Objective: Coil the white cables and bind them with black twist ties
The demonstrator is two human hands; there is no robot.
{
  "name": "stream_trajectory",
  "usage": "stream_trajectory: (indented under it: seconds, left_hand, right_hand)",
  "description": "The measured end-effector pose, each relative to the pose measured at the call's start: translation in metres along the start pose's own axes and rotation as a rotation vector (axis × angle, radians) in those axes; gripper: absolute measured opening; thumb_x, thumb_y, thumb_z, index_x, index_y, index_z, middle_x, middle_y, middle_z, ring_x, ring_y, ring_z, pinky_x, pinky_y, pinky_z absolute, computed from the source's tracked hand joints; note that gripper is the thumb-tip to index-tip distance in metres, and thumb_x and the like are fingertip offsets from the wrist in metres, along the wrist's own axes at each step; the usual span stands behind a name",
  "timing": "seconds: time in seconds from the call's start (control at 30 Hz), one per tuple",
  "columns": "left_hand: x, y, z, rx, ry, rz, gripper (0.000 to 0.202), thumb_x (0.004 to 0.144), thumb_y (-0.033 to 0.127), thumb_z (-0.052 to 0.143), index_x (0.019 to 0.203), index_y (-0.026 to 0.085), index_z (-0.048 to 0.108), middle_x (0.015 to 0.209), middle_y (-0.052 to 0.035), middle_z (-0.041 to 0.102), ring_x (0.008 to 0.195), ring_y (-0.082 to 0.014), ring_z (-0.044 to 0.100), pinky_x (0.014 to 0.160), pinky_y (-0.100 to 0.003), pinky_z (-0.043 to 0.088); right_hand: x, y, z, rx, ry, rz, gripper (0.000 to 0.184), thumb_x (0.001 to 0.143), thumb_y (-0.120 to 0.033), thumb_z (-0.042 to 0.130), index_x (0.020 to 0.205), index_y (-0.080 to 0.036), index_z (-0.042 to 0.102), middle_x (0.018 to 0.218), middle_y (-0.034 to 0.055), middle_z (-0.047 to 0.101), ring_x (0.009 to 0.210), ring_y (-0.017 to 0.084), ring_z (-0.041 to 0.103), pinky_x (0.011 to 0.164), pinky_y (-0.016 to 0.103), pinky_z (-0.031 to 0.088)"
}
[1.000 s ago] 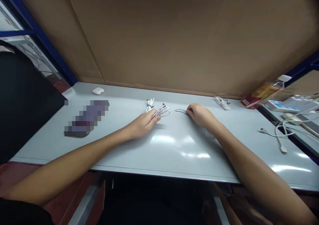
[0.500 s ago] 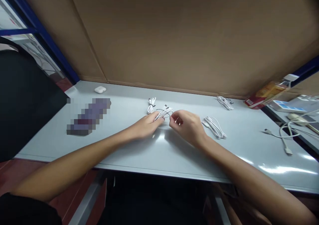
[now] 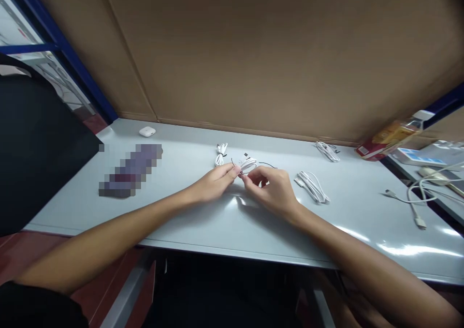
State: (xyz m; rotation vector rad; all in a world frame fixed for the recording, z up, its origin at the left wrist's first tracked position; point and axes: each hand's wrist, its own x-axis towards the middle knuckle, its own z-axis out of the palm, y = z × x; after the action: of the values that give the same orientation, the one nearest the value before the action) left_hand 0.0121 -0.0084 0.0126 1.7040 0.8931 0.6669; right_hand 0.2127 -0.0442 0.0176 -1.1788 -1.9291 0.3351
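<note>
My left hand (image 3: 214, 182) pinches a folded white cable (image 3: 247, 164) at the middle of the grey table (image 3: 188, 212). My right hand (image 3: 270, 188) is closed beside it, fingertips on a thin black twist tie (image 3: 267, 164) that runs across the cable. A tied white cable bundle (image 3: 220, 154) lies just behind my left hand. Another coiled white cable (image 3: 312, 186) rests to the right of my right hand.
A white earbud case (image 3: 147, 131) and a blurred dark object (image 3: 130, 170) lie at the left. A further cable bundle (image 3: 327, 150), a snack packet (image 3: 391, 135) and a loose cable (image 3: 409, 203) sit at the right. Cardboard walls the back.
My right hand picked up the black tie from the table, came left to the cable in my left hand and laid the tie across it. A coiled cable came into view where the hand had been.
</note>
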Motion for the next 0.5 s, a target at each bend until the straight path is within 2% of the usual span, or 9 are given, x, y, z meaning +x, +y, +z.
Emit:
stream_trajectory:
  seconds: [0.07,0.13,0.2,0.27,0.33,0.4,0.5]
  left_hand:
    - [-0.001,0.003,-0.002,-0.002,-0.019,-0.002,0.05,0.102,0.066,0.042,0.081,0.021,0.045,0.068,0.0033,0.036,0.06,-0.0132,0.033,0.058,-0.028,0.03]
    - [-0.002,0.006,-0.005,-0.04,-0.06,0.003,0.049,0.102,0.065,0.043,0.08,0.021,0.043,0.068,0.0039,0.034,0.059,-0.0124,0.03,0.057,-0.027,0.028]
    - [-0.004,0.009,-0.006,-0.087,-0.129,0.002,0.048,0.102,0.063,0.045,0.08,0.021,0.042,0.069,0.0045,0.033,0.058,-0.0118,0.027,0.056,-0.027,0.025]
    - [-0.006,0.013,-0.007,-0.115,-0.212,0.004,0.046,0.102,0.061,0.048,0.082,0.02,0.046,0.07,0.0041,0.038,0.059,-0.0118,0.029,0.056,-0.028,0.026]
    - [-0.008,0.015,-0.005,-0.133,-0.282,0.012,0.042,0.102,0.059,0.05,0.092,0.019,0.054,0.075,0.0017,0.047,0.062,-0.0128,0.037,0.059,-0.028,0.03]
    - [-0.01,0.017,-0.003,-0.154,-0.33,0.02,0.041,0.102,0.057,0.051,0.102,0.017,0.06,0.082,-0.0016,0.056,0.069,-0.0148,0.046,0.063,-0.028,0.035]
    - [-0.011,0.016,-0.001,-0.176,-0.35,0.005,0.043,0.103,0.058,0.049,0.102,0.018,0.062,0.077,-0.0012,0.054,0.066,-0.0148,0.046,0.06,-0.029,0.034]
  right_hand:
    - [0.001,0.001,-0.004,0.065,-0.023,0.101,0.031,0.09,-0.037,0.069,0.065,-0.021,0.059,0.062,0.0002,0.066,0.056,0.014,0.058,0.056,0.029,0.045]
    - [0.002,0.004,-0.007,0.124,-0.055,0.165,0.034,0.087,-0.045,0.074,0.068,-0.022,0.058,0.065,0.0,0.065,0.058,0.015,0.058,0.056,0.03,0.046]
    - [0.003,0.008,-0.01,0.213,-0.1,0.157,0.029,0.084,-0.047,0.077,0.088,-0.022,0.063,0.085,0.0029,0.071,0.07,0.018,0.064,0.06,0.031,0.052]
    - [0.004,0.01,-0.014,0.285,-0.165,0.068,0.042,0.083,-0.043,0.079,0.117,-0.024,0.063,0.116,0.0081,0.071,0.094,0.022,0.07,0.074,0.034,0.058]
    - [0.006,0.011,-0.018,0.315,-0.241,-0.043,0.055,0.085,-0.036,0.078,0.135,-0.027,0.058,0.137,0.0094,0.065,0.115,0.026,0.067,0.092,0.038,0.057]
    - [0.007,0.01,-0.02,0.335,-0.296,-0.125,0.052,0.086,-0.031,0.078,0.135,-0.028,0.061,0.136,0.0078,0.067,0.121,0.027,0.065,0.102,0.041,0.053]
    - [0.008,0.009,-0.021,0.364,-0.322,-0.129,0.041,0.085,-0.029,0.077,0.125,-0.027,0.068,0.125,0.0069,0.073,0.113,0.026,0.069,0.1,0.042,0.055]
